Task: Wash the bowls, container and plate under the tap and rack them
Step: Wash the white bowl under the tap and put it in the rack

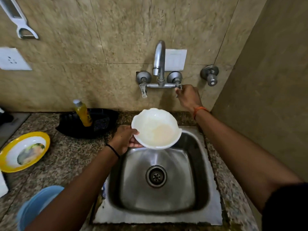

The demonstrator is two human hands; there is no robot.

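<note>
Here our left hand [124, 139] grips the white bowl [155, 128] by its rim, fingers [135, 144] curled under it, above the sink's [202, 147] back edge. Our right hand [187, 95] is closed on the tap's [160, 60] right lever [179, 87]. Left of the bowl-holding fingers, on the counter [70, 157], lie a yellow-rimmed plate [25, 151], a black tray [93, 124] with a yellow bottle [83, 114], and nearer us a blue container [36, 207], partly hidden by our forearm.
</note>
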